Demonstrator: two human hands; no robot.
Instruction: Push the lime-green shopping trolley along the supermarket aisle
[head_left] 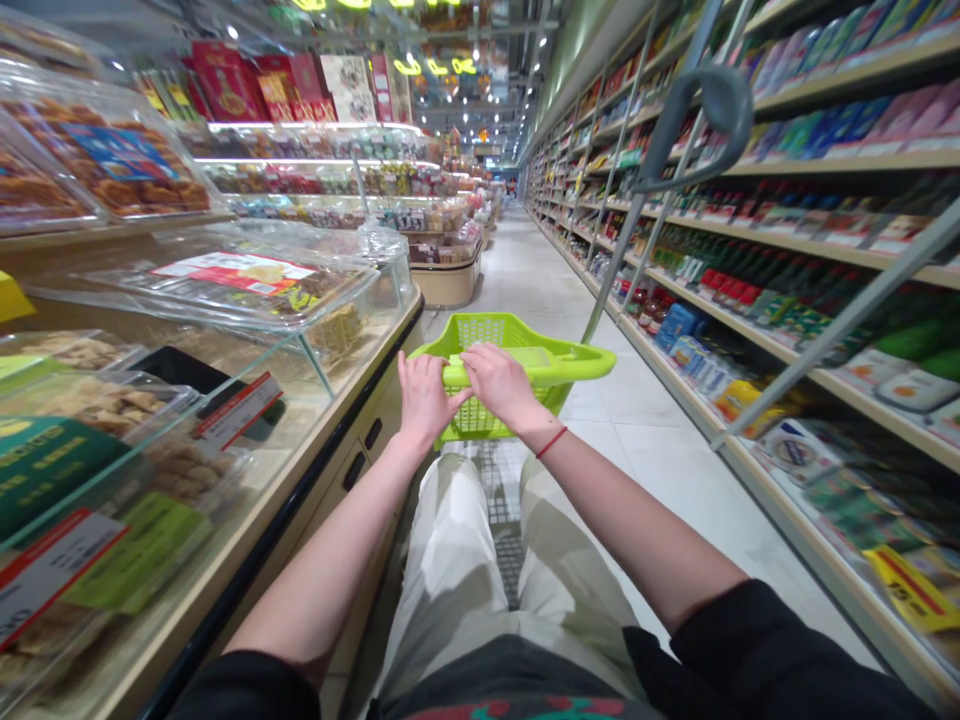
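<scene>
the green basket (517, 335) sits right in front of me, low between my knees and the open aisle, its mouth facing up and, as far as i can see through the mesh, nothing inside. my left hand (424, 395) and right hand (501, 382) are both on its near rim, side by side and almost touching, and my fingers (480, 362) are curled over the rim and clenched on it. its long axis looks to run across me, left to right, turned a little so that the right corner sits nearer the shelves (825, 250); the wide lens bends things, so i would not swear to the angle. its grey handle (705, 110) stands up and leans off to the right, reaching in front of the shelf rows. i think the worst risk is that handle: with the shelves so near, a turn of the basket could sweep it into the bottles and packets and knock some down. the left corner of the basket is also just beside the edge of the counter (300, 470), so a nudge that way could catch it. holding only the one rim, i judge it could tip away from me. a red thread (551, 441) circles my right wrist, my pale trousers (450, 570) show below, biscuit boxes (97, 400) lie under the counter's glass, and the tiled floor (675, 460) runs ahead.
</scene>
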